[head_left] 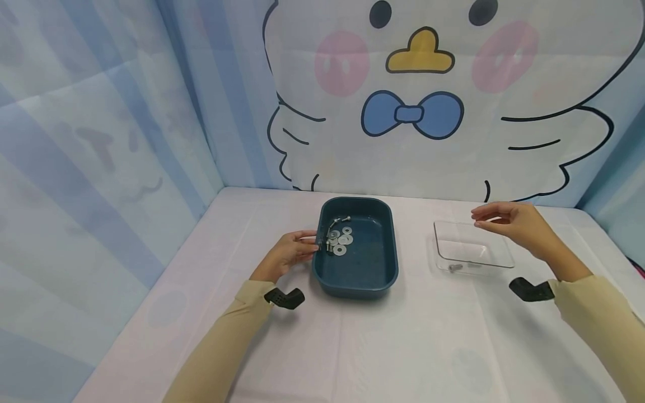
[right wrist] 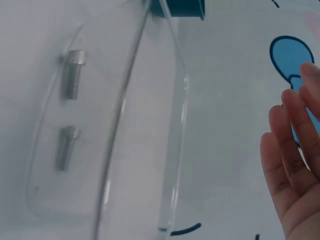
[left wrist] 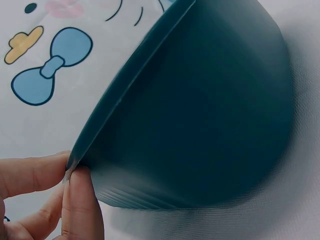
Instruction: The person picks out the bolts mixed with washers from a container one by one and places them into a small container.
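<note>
My left hand (head_left: 288,254) pinches the left rim of a dark teal plastic tray (head_left: 370,246); the left wrist view shows thumb and fingertips (left wrist: 82,200) on either side of that rim. Flat metal washers (head_left: 340,250) and several screws lie together along the tray's left side. Over the right back corner of a clear plastic box (head_left: 475,266), my right hand (head_left: 519,224) hovers with loosely extended fingers and nothing between them. Two socket-head screws (right wrist: 74,75) rest inside the box in the right wrist view.
A pale cloth covers the table (head_left: 403,347), with the tray left of the box and a gap between them. Behind stands a printed curtain (head_left: 423,162) with a cartoon figure; another curtain (head_left: 101,196) hangs along the left. Each wrist wears a black mount (head_left: 284,299).
</note>
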`<state>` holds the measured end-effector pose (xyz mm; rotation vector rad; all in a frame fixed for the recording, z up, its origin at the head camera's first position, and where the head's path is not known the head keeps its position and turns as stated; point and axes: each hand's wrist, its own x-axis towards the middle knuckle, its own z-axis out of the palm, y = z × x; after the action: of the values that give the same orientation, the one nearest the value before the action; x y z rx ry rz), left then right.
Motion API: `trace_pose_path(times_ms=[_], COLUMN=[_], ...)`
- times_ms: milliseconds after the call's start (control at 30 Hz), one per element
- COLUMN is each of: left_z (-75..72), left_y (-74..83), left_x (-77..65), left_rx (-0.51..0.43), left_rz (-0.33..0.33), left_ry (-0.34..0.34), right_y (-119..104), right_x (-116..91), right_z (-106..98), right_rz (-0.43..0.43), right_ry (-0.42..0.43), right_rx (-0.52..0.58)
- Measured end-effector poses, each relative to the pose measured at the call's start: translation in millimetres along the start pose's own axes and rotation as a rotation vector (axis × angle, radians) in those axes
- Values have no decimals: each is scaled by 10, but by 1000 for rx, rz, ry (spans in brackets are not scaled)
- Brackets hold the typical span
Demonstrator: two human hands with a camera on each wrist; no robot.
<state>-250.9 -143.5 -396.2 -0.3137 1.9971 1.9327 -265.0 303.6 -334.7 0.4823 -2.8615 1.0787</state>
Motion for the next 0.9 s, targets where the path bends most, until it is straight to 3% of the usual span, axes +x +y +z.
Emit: trace_pose_path(times_ms=[500,900], left_z=[6,-5], left_y=[16,5], left_x=[8,2], left_rx=[8,9], left_rz=[-21,-7], left_ry=[17,0], right_y=[-733,-1104], right_x=[560,947], right_z=[124,559], right_rz=[-72,-182], right_ry=[-69,-181], right_rx=[-15,35])
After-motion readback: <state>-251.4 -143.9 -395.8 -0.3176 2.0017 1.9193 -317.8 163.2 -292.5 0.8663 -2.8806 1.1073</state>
